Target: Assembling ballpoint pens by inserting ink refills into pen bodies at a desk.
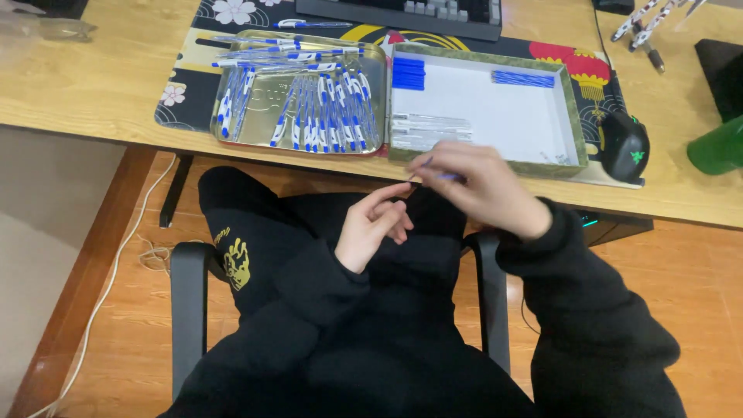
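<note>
- Nearest: black sleeves and lap over a black chair (190, 294), both hands raised just short of the desk edge (101, 124).
- Left hand (371, 228) palm-up, fingers loosely curled, thumb and forefinger pinched together near a thin part; whether anything sits in that pinch, impossible to tell.
- Right hand (484, 190) blurred, fingers closed around a slim blue pen part (433, 174), its tip poking out toward the left hand.
- Step in hand, by the look of it: fitting small pen pieces together, one pen mid-assembly between the two hands.
- Next move likely calls for lining the thin tip up with whatever the left fingers pinch, then a steady push.
- Beyond the hands, on the desk: white-lined box (573, 116) with blue caps (409, 73) in one corner, blue refills (524, 78) at the far side, clear barrels (429, 128) on the near left.
- Left of that, metal tray (255, 139) full of finished blue-and-white pens (325, 108).
- Farther off: mouse (625, 145), green cup (720, 147) cut off at right, keyboard (410, 15) cut off at top.
</note>
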